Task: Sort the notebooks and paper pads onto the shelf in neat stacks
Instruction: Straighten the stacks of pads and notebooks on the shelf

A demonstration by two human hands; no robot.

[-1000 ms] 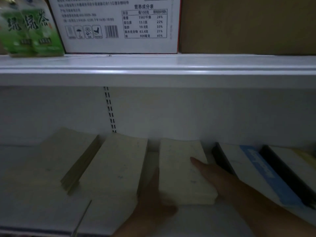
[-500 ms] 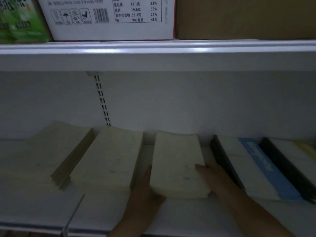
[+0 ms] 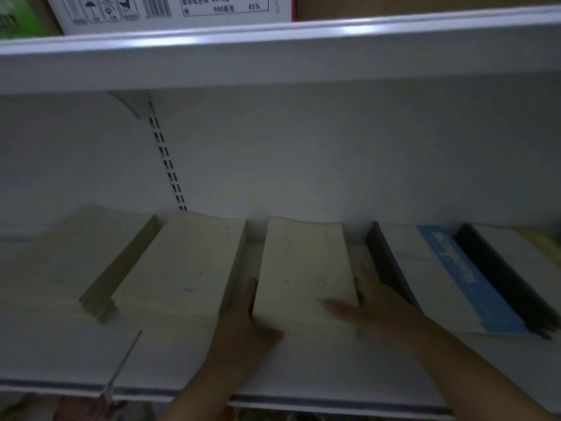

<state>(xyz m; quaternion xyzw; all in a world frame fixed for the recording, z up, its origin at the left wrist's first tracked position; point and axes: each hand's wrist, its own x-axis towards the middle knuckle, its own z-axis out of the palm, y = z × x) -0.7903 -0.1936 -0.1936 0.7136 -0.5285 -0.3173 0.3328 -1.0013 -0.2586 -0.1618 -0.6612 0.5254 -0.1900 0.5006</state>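
A cream paper pad stack (image 3: 303, 265) lies flat on the white shelf (image 3: 318, 366), its far end near the back wall. My left hand (image 3: 243, 323) holds its near left corner, fingers along the left side and thumb at the front edge. My right hand (image 3: 373, 302) holds its right side, thumb lying on top near the front right corner. Two more cream stacks lie to the left: one (image 3: 185, 268) beside it and one (image 3: 79, 256) further left, angled.
Right of my hands lie a white notebook with a blue band (image 3: 449, 278) and a dark-edged one (image 3: 522, 268). The upper shelf (image 3: 273, 53) hangs low overhead, carrying a white carton (image 3: 170, 10). A slotted upright (image 3: 167, 159) runs down the back wall.
The view has tilted down and closer. My right hand slid from the top of the pad stack to its right side, thumb now on top; the stack sits squarer to the back wall.
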